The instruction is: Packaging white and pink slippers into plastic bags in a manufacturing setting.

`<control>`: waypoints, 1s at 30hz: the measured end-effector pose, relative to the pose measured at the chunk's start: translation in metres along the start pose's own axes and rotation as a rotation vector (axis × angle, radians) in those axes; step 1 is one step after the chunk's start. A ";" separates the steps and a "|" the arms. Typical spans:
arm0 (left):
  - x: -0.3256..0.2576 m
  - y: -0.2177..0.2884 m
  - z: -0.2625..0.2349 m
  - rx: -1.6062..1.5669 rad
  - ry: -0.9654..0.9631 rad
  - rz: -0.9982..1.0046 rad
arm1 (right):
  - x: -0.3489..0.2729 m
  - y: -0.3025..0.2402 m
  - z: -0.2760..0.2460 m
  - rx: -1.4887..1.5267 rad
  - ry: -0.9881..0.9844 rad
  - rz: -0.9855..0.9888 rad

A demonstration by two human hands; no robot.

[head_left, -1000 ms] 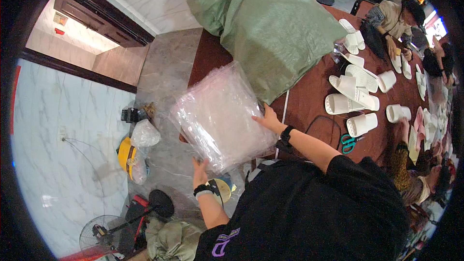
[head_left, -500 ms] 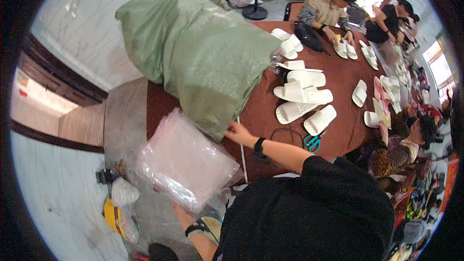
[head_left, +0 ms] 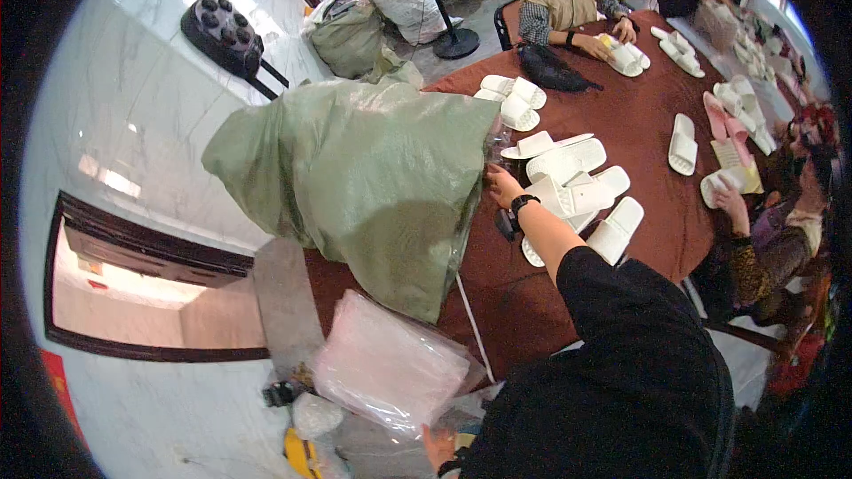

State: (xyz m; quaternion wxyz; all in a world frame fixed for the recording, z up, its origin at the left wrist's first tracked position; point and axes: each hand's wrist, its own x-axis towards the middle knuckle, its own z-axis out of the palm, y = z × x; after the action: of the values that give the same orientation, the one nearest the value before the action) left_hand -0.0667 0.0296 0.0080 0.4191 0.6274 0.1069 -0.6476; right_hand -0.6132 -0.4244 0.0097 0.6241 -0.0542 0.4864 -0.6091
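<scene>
Closest in, the left hand (head_left: 437, 445) sits low at the person's side, its fingers closed on the near edge of a stack of clear plastic bags (head_left: 383, 371), which spreads up and away from the hand toward the table's corner. Just beyond the hand's far left, on the floor, lie a small white bundle (head_left: 312, 414) and a yellow object (head_left: 300, 452), partly hidden.

Further out, the right arm stretches forward over the brown table (head_left: 648, 177). The right hand (head_left: 501, 184), with a black watch (head_left: 521, 204) on its wrist, rests against the edge of a big green sack (head_left: 355, 177) lying on the table; whether the fingers are gripping the sack's cloth or only pressed to it cannot be told. The sack bulks out to the left of that hand. Just to the hand's right lie white slippers (head_left: 572, 179), several together, some overlapping.

Beyond the hand, more white slippers (head_left: 510, 98) sit near the sack's top. Across the table another person (head_left: 568, 0) in a tan top handles slippers, and at the right edge a second person's hand (head_left: 728, 204) rests by a pink pair (head_left: 723, 120).
</scene>
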 end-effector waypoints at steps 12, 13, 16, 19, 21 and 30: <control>-0.056 0.006 0.042 0.199 0.146 0.293 | 0.045 -0.023 -0.012 0.586 0.005 0.001; -0.052 0.013 0.052 0.292 0.132 0.276 | 0.037 -0.027 -0.036 0.596 -0.239 -0.032; -0.047 0.031 0.070 0.429 0.100 0.163 | -0.057 -0.019 -0.043 0.524 -0.414 0.106; -0.063 0.047 0.149 0.731 -0.044 0.164 | -0.162 -0.002 -0.077 0.046 -0.539 0.036; -0.044 0.059 0.166 1.128 -0.059 0.291 | -0.230 0.002 -0.084 -0.047 -0.540 0.178; 0.015 0.052 0.178 1.855 0.151 1.156 | -0.301 -0.021 -0.147 -0.230 -0.445 0.152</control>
State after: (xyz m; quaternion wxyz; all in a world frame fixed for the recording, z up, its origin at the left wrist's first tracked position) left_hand -0.1580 -0.1269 0.0484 0.0166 0.6924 -0.7073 -0.1417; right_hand -0.6625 -0.1081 0.1099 0.7495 -0.2206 0.4057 -0.4743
